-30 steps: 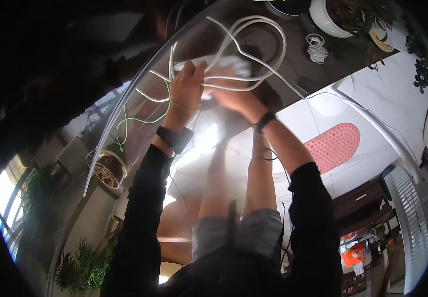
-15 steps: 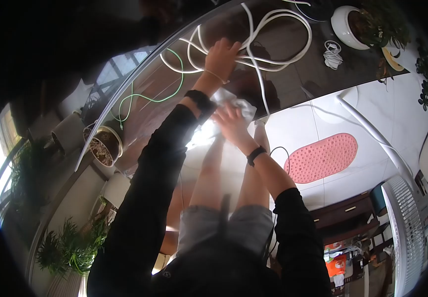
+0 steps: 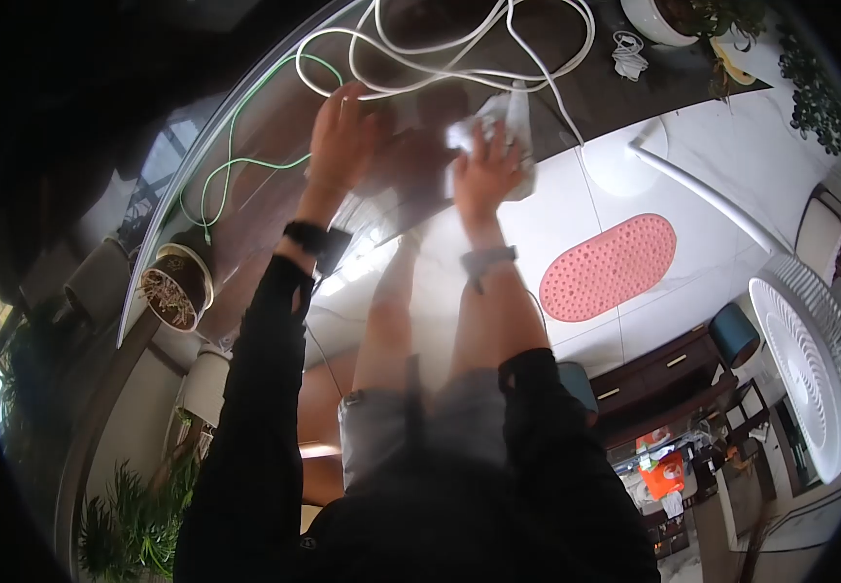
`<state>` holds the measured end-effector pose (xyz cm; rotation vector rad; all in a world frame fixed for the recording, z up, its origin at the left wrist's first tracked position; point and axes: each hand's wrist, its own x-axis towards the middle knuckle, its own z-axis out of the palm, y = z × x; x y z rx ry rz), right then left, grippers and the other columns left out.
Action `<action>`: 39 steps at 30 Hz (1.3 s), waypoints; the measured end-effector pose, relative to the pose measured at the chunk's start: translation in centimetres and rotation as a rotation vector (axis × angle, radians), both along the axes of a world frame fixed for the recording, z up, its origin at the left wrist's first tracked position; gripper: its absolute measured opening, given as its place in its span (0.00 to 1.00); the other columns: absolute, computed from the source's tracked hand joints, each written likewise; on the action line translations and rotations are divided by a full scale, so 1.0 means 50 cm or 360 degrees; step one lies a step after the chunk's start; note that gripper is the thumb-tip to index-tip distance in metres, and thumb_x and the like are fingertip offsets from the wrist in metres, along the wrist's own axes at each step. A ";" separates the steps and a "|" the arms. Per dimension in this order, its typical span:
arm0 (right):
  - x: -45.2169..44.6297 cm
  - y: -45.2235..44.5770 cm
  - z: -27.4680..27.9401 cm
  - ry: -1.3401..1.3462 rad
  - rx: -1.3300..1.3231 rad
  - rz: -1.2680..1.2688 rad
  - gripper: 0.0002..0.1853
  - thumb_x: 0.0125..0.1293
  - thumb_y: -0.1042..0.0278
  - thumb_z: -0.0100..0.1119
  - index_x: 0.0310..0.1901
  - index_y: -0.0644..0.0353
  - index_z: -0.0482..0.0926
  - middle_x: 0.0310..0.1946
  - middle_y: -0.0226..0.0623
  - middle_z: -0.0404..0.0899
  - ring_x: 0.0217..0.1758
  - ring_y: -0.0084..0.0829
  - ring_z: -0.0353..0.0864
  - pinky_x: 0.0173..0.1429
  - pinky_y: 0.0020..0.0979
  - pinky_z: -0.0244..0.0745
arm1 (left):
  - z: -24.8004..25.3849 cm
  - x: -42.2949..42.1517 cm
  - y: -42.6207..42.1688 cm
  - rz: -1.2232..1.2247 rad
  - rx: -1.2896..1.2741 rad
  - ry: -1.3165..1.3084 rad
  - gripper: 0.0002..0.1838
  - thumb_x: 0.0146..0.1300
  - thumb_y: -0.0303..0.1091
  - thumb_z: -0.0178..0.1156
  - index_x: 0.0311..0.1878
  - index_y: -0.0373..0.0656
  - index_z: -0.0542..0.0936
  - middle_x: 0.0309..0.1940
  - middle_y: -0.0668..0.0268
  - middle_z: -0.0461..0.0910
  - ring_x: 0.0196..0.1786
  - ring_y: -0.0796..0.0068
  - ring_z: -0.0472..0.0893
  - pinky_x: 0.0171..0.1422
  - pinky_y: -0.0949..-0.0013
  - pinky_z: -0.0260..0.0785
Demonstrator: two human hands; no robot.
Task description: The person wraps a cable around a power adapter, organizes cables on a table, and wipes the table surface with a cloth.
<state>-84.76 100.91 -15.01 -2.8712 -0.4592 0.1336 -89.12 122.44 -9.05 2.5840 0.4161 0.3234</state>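
Note:
My left hand (image 3: 341, 144) is over the dark glossy tabletop (image 3: 411, 146), its fingers stretched forward and slightly blurred, with no held thing showing. Its fingertips are beside a looped white cable (image 3: 420, 73), and part of a thin green cable (image 3: 255, 163) disappears behind it. To the right, my right hand (image 3: 488, 180) presses on a crumpled white cloth (image 3: 515, 121) at the near edge of the table. The fingers bend into the cloth, which spreads out around them.
A small coiled white cord (image 3: 628, 56) and a white plant pot (image 3: 655, 21) stand at the far right. A dry potted plant (image 3: 175, 290) is at left. On the floor lie a pink bumpy mat (image 3: 610, 267) and, farther right, a white fan (image 3: 804, 374).
My right hand and the cloth have moved right across the table. The left hand has shifted left, away from the middle of the white cable. The whole view has turned slightly.

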 end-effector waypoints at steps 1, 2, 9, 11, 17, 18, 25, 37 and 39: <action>-0.055 0.019 -0.007 -0.0018 0.0161 0.0064 0.29 0.56 0.60 0.59 0.62 0.38 0.70 0.69 0.31 0.60 0.70 0.51 0.55 0.62 0.61 0.55 | 0.008 -0.065 0.005 0.0092 -0.0038 -0.0015 0.27 0.61 0.32 0.58 0.64 0.40 0.67 0.58 0.51 0.70 0.59 0.50 0.71 0.63 0.58 0.65; -0.132 0.050 0.001 0.0057 0.0163 0.0115 0.27 0.56 0.63 0.58 0.61 0.38 0.71 0.68 0.31 0.60 0.70 0.51 0.55 0.62 0.62 0.56 | 0.005 -0.136 0.010 0.0183 -0.0077 -0.0035 0.26 0.61 0.30 0.57 0.64 0.40 0.68 0.58 0.51 0.70 0.59 0.50 0.71 0.63 0.57 0.65; -0.560 0.205 -0.049 0.0282 0.0659 0.1574 0.12 0.59 0.64 0.56 0.45 0.47 0.79 0.59 0.27 0.71 0.67 0.41 0.63 0.60 0.53 0.61 | -0.029 -0.650 0.000 0.0578 0.0075 0.0510 0.24 0.63 0.29 0.54 0.63 0.40 0.67 0.58 0.50 0.68 0.61 0.47 0.67 0.65 0.52 0.61; -0.540 0.220 -0.067 0.0177 0.0858 0.1768 0.09 0.58 0.63 0.56 0.42 0.46 0.79 0.53 0.27 0.74 0.63 0.38 0.67 0.59 0.51 0.63 | -0.017 -0.734 -0.009 0.0684 0.0088 0.0615 0.24 0.63 0.29 0.53 0.64 0.40 0.66 0.58 0.50 0.68 0.61 0.46 0.67 0.65 0.50 0.60; -0.151 0.034 -0.039 -0.0201 0.0559 0.0891 0.25 0.37 0.69 0.69 0.44 0.42 0.81 0.49 0.27 0.77 0.52 0.36 0.74 0.54 0.41 0.68 | -0.055 -0.857 -0.036 0.1032 0.0089 0.0534 0.25 0.61 0.28 0.54 0.63 0.41 0.66 0.57 0.49 0.68 0.59 0.46 0.68 0.64 0.50 0.61; -0.066 -0.019 -0.055 -0.0163 0.0494 0.0912 0.28 0.39 0.68 0.71 0.48 0.40 0.79 0.51 0.27 0.76 0.53 0.37 0.73 0.52 0.43 0.69 | -0.076 -0.872 -0.047 0.1115 0.0101 0.0491 0.25 0.60 0.27 0.54 0.63 0.41 0.67 0.57 0.49 0.69 0.60 0.46 0.68 0.63 0.51 0.61; 0.039 -0.119 -0.103 -0.0158 0.0026 0.0471 0.26 0.56 0.60 0.62 0.59 0.40 0.73 0.63 0.32 0.66 0.61 0.47 0.64 0.57 0.53 0.66 | -0.269 -0.924 -0.173 0.1647 -0.0476 0.0282 0.05 0.51 0.23 0.51 0.31 0.40 0.76 0.28 0.56 0.77 0.34 0.56 0.77 0.42 0.59 0.69; -0.567 0.249 -0.100 -0.0421 0.0229 0.0450 0.27 0.49 0.57 0.66 0.54 0.40 0.75 0.62 0.29 0.68 0.65 0.48 0.61 0.60 0.59 0.58 | -0.238 -1.127 -0.261 0.2292 -0.2085 -0.0039 0.07 0.63 0.29 0.49 0.43 0.37 0.70 0.39 0.57 0.76 0.43 0.63 0.80 0.44 0.60 0.79; -0.691 0.323 -0.108 -0.0442 0.0334 0.0665 0.28 0.46 0.58 0.67 0.53 0.39 0.75 0.61 0.29 0.68 0.64 0.47 0.62 0.59 0.58 0.57 | -0.232 -1.173 -0.217 0.2476 -0.2374 -0.0208 0.12 0.63 0.30 0.49 0.48 0.37 0.68 0.44 0.53 0.75 0.48 0.56 0.79 0.48 0.56 0.79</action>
